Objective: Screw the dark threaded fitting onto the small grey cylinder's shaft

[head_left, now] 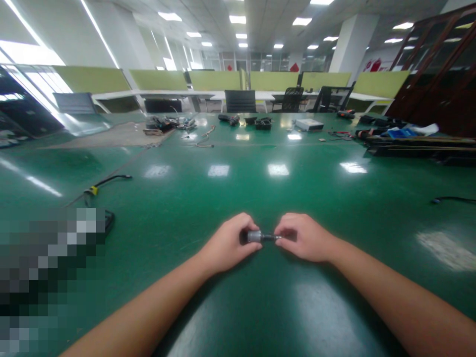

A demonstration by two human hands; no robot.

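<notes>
Near the front middle of the green table, a small grey cylinder with a thin dark shaft [254, 236] lies sideways between my two hands. Its exact kind is too small to make out. My left hand [228, 244] pinches the thick grey end between thumb and fingers. At the other end, the thumb and fingertips of my right hand [309, 239] close on the thin tip of the shaft. The fingers cover parts of both ends.
The green table [167, 198] reaches far forward. A black cable with a yellow part [92, 190] lies left, beside a pixelated object [48, 258]. Another black cable [455, 200] is at right. Farther back are a white box [308, 124], tools and dark panels [412, 148].
</notes>
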